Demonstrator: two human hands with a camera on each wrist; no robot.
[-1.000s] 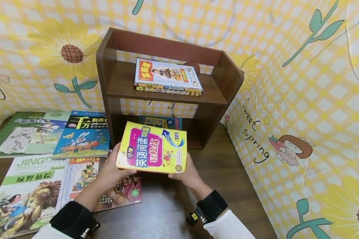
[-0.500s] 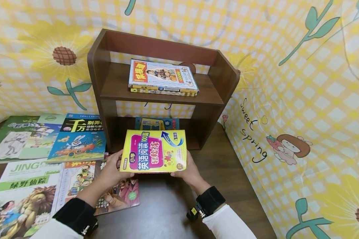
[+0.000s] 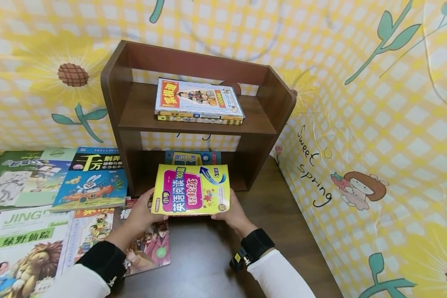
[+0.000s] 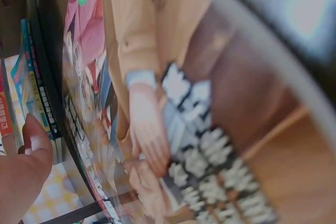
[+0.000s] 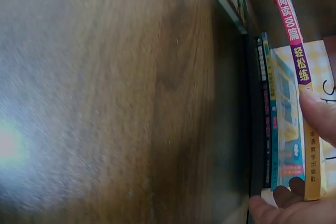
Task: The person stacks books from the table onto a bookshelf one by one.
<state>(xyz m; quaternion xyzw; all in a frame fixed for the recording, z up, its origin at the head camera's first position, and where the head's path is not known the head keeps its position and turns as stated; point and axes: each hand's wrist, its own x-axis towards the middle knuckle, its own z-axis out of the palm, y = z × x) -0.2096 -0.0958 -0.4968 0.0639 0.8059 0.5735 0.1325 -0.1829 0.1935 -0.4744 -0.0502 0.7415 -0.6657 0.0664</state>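
A thick yellow book [image 3: 219,192] with a pink title panel is held face up between both hands, in front of the bookshelf's lower compartment. My left hand [image 3: 140,213] grips its left end, thumb along the near edge. At the right end, my right hand [image 3: 237,215] holds it likewise, and in the right wrist view the right thumb [image 5: 320,116] presses on the pink and yellow spine [image 5: 293,30]. Behind the book, several flat books with a blue cover [image 3: 212,157] on top lie in the lower compartment of the brown wooden bookshelf [image 3: 258,153].
A stack of books [image 3: 199,99] lies flat on the upper shelf. Left of the bookshelf, several picture books, among them a blue one [image 3: 91,184] and one with a lion [image 3: 26,252], cover the dark table [image 3: 193,265]. A magazine [image 3: 149,250] lies under my left forearm.
The yellow book has turned from a slight slant to nearly level and has lowered a little before the lower compartment. Both hands have kept their hold. The head view has shifted slightly.
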